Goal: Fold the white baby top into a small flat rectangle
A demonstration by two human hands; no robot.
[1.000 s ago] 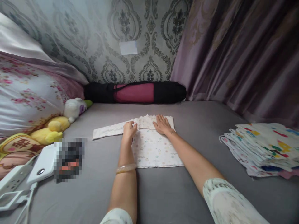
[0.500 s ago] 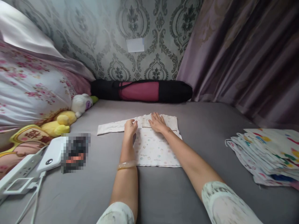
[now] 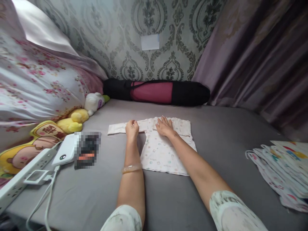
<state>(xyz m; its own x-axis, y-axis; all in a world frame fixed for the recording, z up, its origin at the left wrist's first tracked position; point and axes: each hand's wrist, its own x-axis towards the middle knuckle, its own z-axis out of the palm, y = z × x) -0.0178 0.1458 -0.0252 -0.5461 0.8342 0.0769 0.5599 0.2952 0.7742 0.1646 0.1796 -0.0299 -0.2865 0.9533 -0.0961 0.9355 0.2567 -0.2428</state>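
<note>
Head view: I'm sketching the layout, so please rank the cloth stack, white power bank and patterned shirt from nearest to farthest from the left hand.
From the left hand:
1. Patterned shirt, partly beneath that hand.
2. White power bank, off to the left.
3. Cloth stack, far right.

Grey cloth-covered surface (image 3: pixel 223 138) as seen standing at its near side, directions read about the pale printed shirt (image 3: pixel 156 149) lying flat at centre, one sleeve toward nine. Twelve o'clock: long black-and-maroon bag (image 3: pixel 151 93). Ten: white plush toy (image 3: pixel 92 103). Nine: white power bank (image 3: pixel 65 149), indistinct object (image 3: pixel 86 149) just beside. Between eight and nine: power strip (image 3: pixel 18 188). Four: stacked folded cloths (image 3: pixel 279 176).
</note>
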